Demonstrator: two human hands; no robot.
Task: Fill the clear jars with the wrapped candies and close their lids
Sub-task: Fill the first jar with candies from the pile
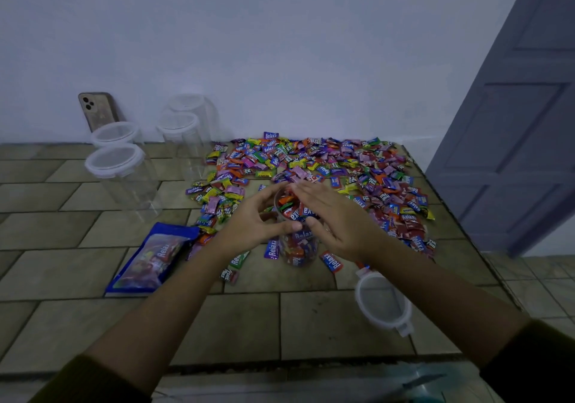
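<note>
A clear jar (298,250) stands at the middle of the tiled table, packed with wrapped candies up to its mouth. My left hand (252,222) grips the jar near its rim, thumb across the front. My right hand (336,216) lies over the jar's mouth with straight fingers on the top candies. The jar's white-rimmed lid (382,304) lies flat on the table to the right, partly under my right forearm. A wide spread of loose wrapped candies (326,166) covers the table behind and to the right of the jar.
Several empty lidded clear jars stand at the back left, the nearest jar (119,178) in front. A phone (98,110) leans on the wall. A blue candy bag (155,256) lies left of the jar. The table edge (466,240) and a door (522,128) are at right.
</note>
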